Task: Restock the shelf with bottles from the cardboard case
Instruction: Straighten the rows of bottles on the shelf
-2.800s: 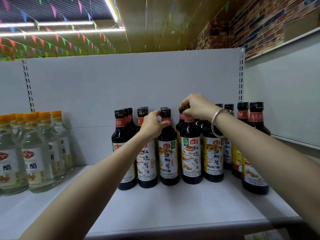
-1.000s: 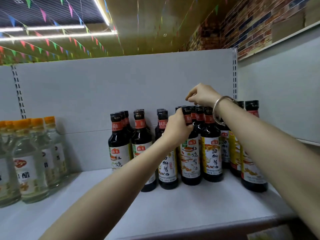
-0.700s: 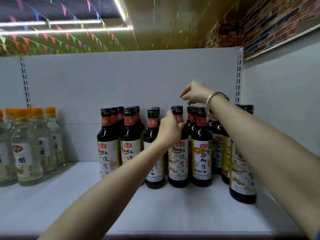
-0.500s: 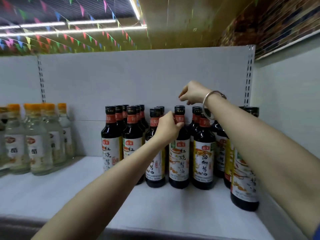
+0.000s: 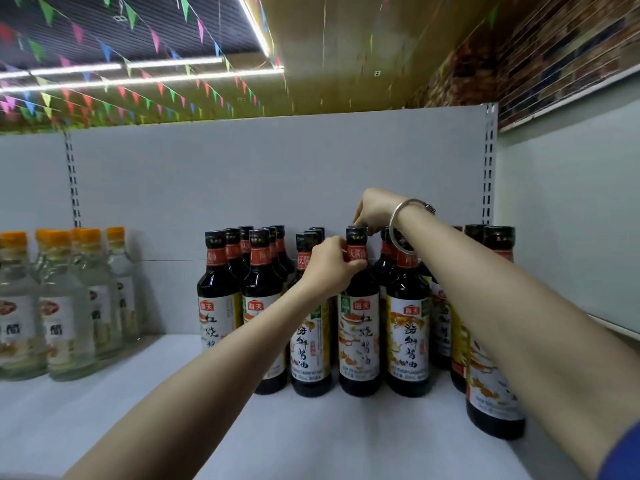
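Note:
Several dark soy sauce bottles stand in rows on the white shelf (image 5: pixel 311 434). My left hand (image 5: pixel 329 268) grips the neck of one front-row bottle (image 5: pixel 359 341), fingers curled around its red neck band. My right hand (image 5: pixel 372 211), with a silver bracelet on the wrist, reaches over the rows and pinches the cap of a bottle just behind that one; which bottle it holds is partly hidden. The cardboard case is out of view.
Several clear vinegar bottles (image 5: pixel 62 306) with orange caps stand at the shelf's left. A bare stretch of shelf lies between them and the dark bottles. A grey side panel (image 5: pixel 568 220) closes the shelf on the right; one dark bottle (image 5: pixel 493 368) stands near the front right.
My left hand moved from one front bottle's neck rightward to the neighbouring one. My right hand rose off the caps and has now come down onto a cap behind it. The view shifted.

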Demonstrator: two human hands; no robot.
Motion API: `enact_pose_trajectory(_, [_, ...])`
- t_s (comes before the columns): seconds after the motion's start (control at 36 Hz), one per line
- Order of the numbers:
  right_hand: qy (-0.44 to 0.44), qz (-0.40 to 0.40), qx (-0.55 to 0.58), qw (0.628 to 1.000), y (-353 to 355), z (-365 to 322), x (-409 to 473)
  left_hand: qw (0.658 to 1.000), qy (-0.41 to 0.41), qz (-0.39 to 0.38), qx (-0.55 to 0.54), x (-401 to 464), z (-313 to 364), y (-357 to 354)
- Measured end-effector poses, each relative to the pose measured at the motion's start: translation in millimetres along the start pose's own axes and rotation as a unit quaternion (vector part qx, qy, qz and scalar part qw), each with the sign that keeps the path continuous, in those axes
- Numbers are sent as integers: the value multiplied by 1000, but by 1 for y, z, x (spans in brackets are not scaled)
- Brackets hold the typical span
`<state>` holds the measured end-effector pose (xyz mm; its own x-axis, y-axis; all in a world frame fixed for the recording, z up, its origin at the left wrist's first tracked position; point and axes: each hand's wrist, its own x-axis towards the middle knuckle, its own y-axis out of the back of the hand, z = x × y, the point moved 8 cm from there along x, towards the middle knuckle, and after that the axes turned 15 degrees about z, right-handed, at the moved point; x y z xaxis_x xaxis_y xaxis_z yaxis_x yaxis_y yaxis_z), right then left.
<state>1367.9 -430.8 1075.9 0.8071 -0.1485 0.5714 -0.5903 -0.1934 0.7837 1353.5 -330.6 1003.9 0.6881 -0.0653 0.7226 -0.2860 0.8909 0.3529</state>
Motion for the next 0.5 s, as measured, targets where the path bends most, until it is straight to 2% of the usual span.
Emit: enact_pose_trajectory(0.5, [5,23,-32,999,1,-4,5,999,-15,-19,-43,4,-3,-2])
